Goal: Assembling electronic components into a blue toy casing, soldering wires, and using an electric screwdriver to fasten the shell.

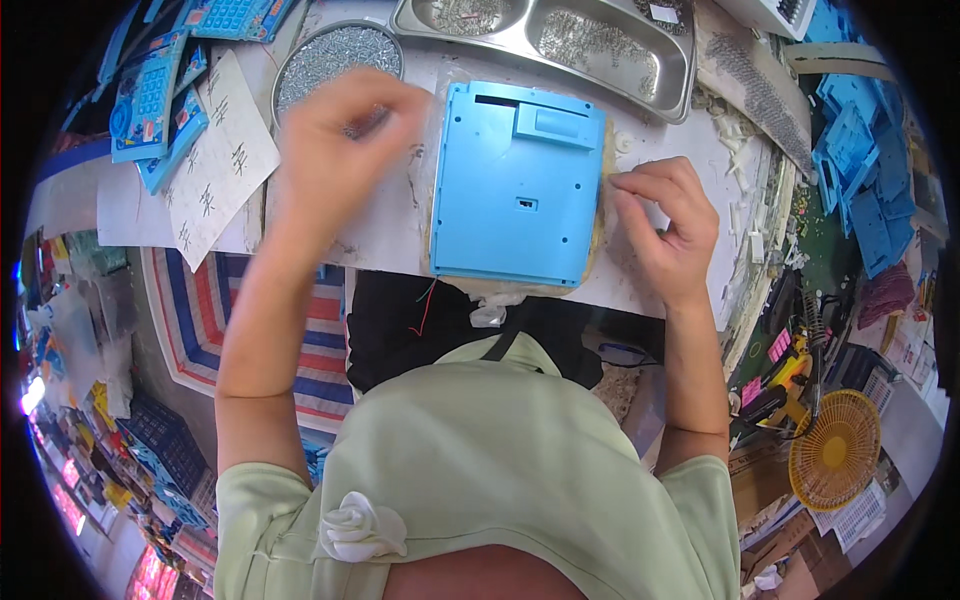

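Head view, blurred left hand [335, 140] reaching over round screw bowl [340, 52], grip unclear, right hand [665, 215] pinched beside blue plastic casing [515, 180], steel tray [560, 40] behind, white worktable [390, 220]

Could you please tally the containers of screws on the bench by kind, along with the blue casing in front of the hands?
Round metal bowl of screws, by the left hand: 1
Divided steel tray of screws: 1
Blue plastic casing, lying flat beside the right hand: 1
Total: 3
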Tool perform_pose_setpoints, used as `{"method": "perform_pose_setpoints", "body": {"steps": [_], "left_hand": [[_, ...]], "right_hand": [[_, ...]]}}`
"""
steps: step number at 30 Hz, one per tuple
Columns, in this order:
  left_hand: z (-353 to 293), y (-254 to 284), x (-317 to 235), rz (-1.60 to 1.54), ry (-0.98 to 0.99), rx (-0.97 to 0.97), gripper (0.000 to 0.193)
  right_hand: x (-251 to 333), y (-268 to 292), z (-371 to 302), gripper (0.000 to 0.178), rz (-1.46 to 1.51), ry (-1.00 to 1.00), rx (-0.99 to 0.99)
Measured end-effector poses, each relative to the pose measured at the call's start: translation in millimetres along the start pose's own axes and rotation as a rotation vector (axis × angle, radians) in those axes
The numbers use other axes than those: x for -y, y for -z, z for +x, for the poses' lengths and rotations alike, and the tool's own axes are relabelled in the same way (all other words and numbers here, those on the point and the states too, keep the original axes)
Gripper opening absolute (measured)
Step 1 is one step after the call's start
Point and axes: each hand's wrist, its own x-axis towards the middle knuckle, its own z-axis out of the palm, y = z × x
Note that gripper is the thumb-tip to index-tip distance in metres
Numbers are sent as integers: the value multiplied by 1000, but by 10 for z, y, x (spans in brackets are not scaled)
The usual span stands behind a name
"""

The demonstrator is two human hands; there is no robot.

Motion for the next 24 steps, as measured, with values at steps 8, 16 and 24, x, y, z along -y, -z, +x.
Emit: {"method": "perform_pose_setpoints", "body": {"steps": [8, 16, 24], "left_hand": [[-420, -650, -547, 292, -496, 257, 23], [-539, -701, -540, 483, -533, 265, 32], [-581, -504, -484, 323, -436, 242, 38]], "right_hand": [[62, 132, -175, 16, 4, -51, -20], [52, 195, -265, 16, 8, -106, -49], [180, 123, -169, 17, 18, -25, 97]]}}
